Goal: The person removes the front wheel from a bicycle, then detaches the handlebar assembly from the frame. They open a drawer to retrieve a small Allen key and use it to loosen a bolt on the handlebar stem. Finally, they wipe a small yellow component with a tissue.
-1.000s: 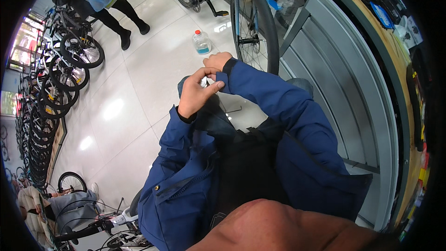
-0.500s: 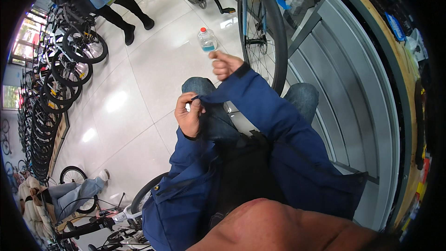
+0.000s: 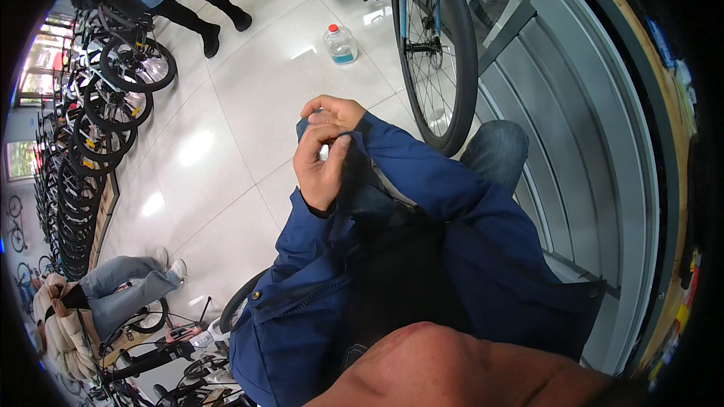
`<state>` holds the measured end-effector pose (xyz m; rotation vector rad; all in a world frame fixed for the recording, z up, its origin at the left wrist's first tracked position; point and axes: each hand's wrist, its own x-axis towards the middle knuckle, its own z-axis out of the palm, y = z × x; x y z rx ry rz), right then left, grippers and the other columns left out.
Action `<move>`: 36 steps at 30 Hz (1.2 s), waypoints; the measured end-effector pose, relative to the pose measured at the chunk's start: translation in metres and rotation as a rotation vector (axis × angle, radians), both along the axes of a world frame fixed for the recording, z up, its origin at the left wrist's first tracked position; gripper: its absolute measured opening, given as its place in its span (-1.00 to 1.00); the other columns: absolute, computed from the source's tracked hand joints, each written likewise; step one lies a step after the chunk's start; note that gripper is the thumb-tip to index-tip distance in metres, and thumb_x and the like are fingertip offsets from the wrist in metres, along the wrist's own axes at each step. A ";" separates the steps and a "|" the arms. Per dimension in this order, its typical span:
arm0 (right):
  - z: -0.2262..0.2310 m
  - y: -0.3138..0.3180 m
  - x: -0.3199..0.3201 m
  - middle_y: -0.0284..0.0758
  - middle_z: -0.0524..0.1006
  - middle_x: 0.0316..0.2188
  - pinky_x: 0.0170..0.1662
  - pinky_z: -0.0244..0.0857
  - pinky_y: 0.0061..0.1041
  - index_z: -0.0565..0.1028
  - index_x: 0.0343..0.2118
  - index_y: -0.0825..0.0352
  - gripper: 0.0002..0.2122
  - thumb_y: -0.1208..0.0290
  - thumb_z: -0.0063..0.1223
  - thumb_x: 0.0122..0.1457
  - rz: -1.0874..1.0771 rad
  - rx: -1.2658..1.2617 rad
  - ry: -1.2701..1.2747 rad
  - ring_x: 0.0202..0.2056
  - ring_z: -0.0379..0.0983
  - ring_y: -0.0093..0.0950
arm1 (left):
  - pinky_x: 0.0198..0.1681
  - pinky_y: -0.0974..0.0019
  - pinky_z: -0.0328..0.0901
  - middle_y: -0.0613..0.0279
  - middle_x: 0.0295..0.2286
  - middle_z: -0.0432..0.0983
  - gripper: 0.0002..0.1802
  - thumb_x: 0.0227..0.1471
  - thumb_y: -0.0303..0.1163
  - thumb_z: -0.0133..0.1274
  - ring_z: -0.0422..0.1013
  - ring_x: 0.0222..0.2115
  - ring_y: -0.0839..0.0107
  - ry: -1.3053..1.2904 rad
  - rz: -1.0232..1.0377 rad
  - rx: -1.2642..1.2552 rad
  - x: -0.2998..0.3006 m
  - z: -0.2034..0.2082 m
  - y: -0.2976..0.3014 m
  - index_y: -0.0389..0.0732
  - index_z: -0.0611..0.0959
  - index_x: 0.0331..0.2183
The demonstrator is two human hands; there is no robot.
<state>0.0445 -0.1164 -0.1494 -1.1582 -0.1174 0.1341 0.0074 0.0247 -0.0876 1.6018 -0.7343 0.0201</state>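
Observation:
My left hand [image 3: 320,169] is closed, its thumb and forefinger pinching dark blue cloth at the cuff of my right jacket sleeve [image 3: 411,157]. A small white bit [image 3: 324,152] shows in the gap between that thumb and finger; I cannot make out what it is. Just beyond, my right hand [image 3: 335,111] has its fingers bent in toward the left hand. Those fingertips are partly hidden, so anything in them does not show. Both hands are above my left knee in blue jeans.
A clear jug with a red cap and blue liquid [image 3: 341,45] stands on the tiled floor ahead. Right of it is a bicycle wheel [image 3: 434,53], beside a grey ridged panel [image 3: 581,128]. Bicycles [image 3: 124,87] line the left. Two people are nearby, one far left, one near left.
My right hand has come down and back, close to the left hand. The left hand has shifted slightly right and up, still pinching the sleeve cloth, and the stretched cloth between them has shortened.

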 end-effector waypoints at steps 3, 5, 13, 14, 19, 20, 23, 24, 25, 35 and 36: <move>-0.002 -0.005 -0.007 -0.27 0.64 -0.27 -0.22 0.47 -0.53 0.45 0.10 0.29 -0.72 0.40 0.05 0.36 0.083 -0.285 0.030 -0.31 0.57 -0.49 | -0.22 0.42 0.30 0.23 -0.36 0.54 -0.89 0.13 -0.58 0.23 0.40 -0.35 0.45 -0.017 -0.002 0.080 0.001 -0.004 -0.004 -0.33 0.62 -0.27; -0.003 -0.006 -0.006 -0.29 0.62 -0.37 -0.29 0.41 -0.52 0.45 0.14 0.16 -0.69 0.30 0.08 0.39 0.076 -0.515 -0.058 -0.38 0.52 -0.57 | -0.23 0.41 0.31 0.22 -0.38 0.53 -0.88 0.10 -0.60 0.24 0.41 -0.35 0.42 -0.048 0.010 0.151 0.000 -0.005 -0.005 -0.32 0.62 -0.28; -0.024 -0.009 0.014 -0.32 0.64 -0.42 -0.31 0.45 -0.46 0.43 0.15 0.12 -0.68 0.30 0.10 0.37 -0.038 -0.764 -0.224 -0.42 0.56 -0.50 | -0.24 0.23 0.38 0.08 -0.37 0.52 -0.78 -0.05 -0.57 0.33 0.47 -0.35 0.16 -0.195 0.152 0.283 -0.006 0.003 -0.012 -0.28 0.64 -0.30; -0.025 -0.006 0.018 -0.28 0.64 -0.38 -0.24 0.47 -0.48 0.44 0.17 0.11 -0.66 0.34 0.11 0.35 -0.097 -0.721 -0.207 -0.34 0.59 -0.50 | -0.23 0.21 0.38 0.08 -0.36 0.52 -0.76 -0.06 -0.55 0.35 0.47 -0.35 0.14 -0.190 0.174 0.290 -0.007 0.005 -0.012 -0.28 0.65 -0.31; -0.021 0.048 0.030 -0.30 0.59 -0.28 -0.20 0.47 -0.57 0.44 0.10 0.40 -0.71 0.43 0.08 0.38 -0.361 -0.143 -0.196 -0.30 0.52 -0.60 | -0.15 0.17 0.37 0.03 -0.24 0.47 -0.61 -0.10 -0.50 0.40 0.45 -0.24 0.05 -0.220 0.424 0.158 -0.014 0.008 0.002 -0.26 0.57 -0.21; -0.018 0.057 0.033 -0.31 0.58 -0.30 -0.23 0.47 -0.57 0.42 0.10 0.39 -0.72 0.44 0.04 0.40 -0.389 -0.098 -0.155 -0.34 0.49 -0.59 | -0.17 0.19 0.37 0.05 -0.30 0.45 -0.58 -0.11 -0.46 0.43 0.43 -0.28 0.07 -0.140 0.481 0.166 -0.017 0.007 0.005 -0.27 0.54 -0.24; -0.006 0.078 0.041 -0.31 0.56 -0.32 -0.31 0.49 -0.56 0.41 0.10 0.36 -0.73 0.42 0.02 0.41 -0.444 0.110 -0.245 -0.39 0.47 -0.60 | -0.17 0.22 0.37 0.09 -0.34 0.46 -0.58 -0.10 -0.39 0.46 0.44 -0.29 0.15 -0.101 0.552 0.206 -0.019 0.004 0.016 -0.27 0.53 -0.29; -0.003 0.081 0.042 -0.31 0.55 -0.32 -0.32 0.48 -0.57 0.40 0.10 0.36 -0.73 0.41 0.01 0.42 -0.460 0.134 -0.256 -0.40 0.46 -0.60 | -0.17 0.24 0.37 0.11 -0.36 0.47 -0.59 -0.09 -0.37 0.46 0.45 -0.30 0.19 -0.092 0.570 0.208 -0.021 0.002 0.018 -0.27 0.54 -0.31; -0.001 0.083 0.042 -0.33 0.55 -0.33 -0.33 0.47 -0.58 0.40 0.10 0.36 -0.74 0.39 0.01 0.43 -0.460 0.142 -0.255 -0.41 0.45 -0.62 | -0.17 0.26 0.37 0.13 -0.37 0.48 -0.59 -0.08 -0.35 0.46 0.45 -0.31 0.23 -0.088 0.586 0.207 -0.019 0.001 0.020 -0.28 0.54 -0.32; -0.001 0.086 0.037 -0.29 0.66 -0.32 -0.27 0.50 -0.48 0.52 0.00 0.19 -0.76 0.37 0.19 0.30 -0.557 -0.331 -0.418 -0.36 0.61 -0.47 | -0.24 0.39 0.29 0.31 -0.48 0.41 -0.60 0.13 -0.21 0.33 0.28 -0.39 0.52 0.110 0.591 0.074 -0.023 -0.016 0.027 -0.24 0.46 -0.41; 0.001 0.087 0.034 -0.31 0.65 -0.33 -0.29 0.49 -0.50 0.51 0.01 0.21 -0.77 0.35 0.17 0.32 -0.534 -0.270 -0.415 -0.38 0.59 -0.50 | -0.24 0.39 0.29 0.31 -0.48 0.41 -0.61 0.15 -0.22 0.31 0.27 -0.39 0.51 0.118 0.588 0.051 -0.023 -0.016 0.027 -0.25 0.46 -0.41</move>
